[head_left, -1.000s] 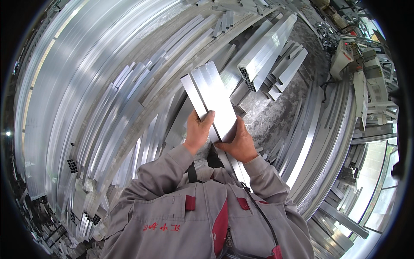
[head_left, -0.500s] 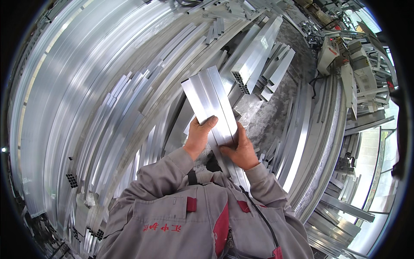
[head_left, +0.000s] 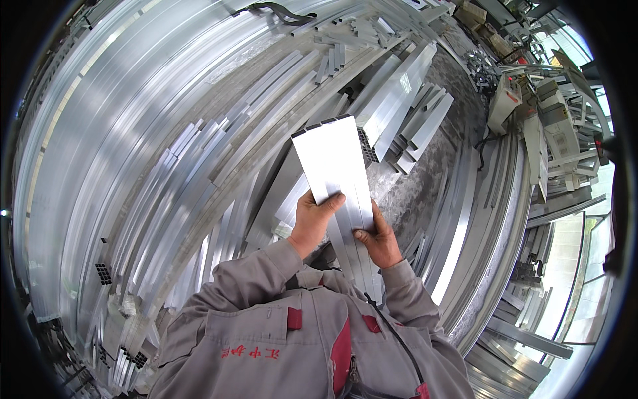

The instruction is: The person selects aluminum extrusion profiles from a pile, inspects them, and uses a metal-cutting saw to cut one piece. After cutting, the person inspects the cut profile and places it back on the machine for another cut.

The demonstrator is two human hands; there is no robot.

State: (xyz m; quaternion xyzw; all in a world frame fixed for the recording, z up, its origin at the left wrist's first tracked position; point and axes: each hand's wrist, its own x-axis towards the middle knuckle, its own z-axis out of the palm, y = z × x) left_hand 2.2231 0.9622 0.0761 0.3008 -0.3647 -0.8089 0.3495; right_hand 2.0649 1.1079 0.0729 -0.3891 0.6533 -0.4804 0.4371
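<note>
Both of my hands hold silvery rectangular metal profiles (head_left: pixel 335 159) side by side in front of my chest. Dark openings show along their far end, and strong glare whitens the upper face. My left hand (head_left: pixel 310 221) grips the left edge, its thumb lying on top. On the right edge, lower down, my right hand (head_left: pixel 381 242) is closed with its thumb over the face. The fingers underneath are hidden. The near end of the profiles runs down toward my jacket.
Long metal profiles (head_left: pixel 126 133) fill the left side. Ahead lies a stack of tubes (head_left: pixel 395 100) with shorter pieces (head_left: pixel 425 126) beside it. Curved-looking rails (head_left: pixel 488 233) run along the right. A whitish machine housing (head_left: pixel 505 103) stands at the far right, and a black strap (head_left: pixel 282 12) lies far ahead.
The held profiles have turned, their far end swinging right and down. Their face now shows bright and flat, with the end openings visible. Both hands keep hold, and the right has shifted slightly right.
</note>
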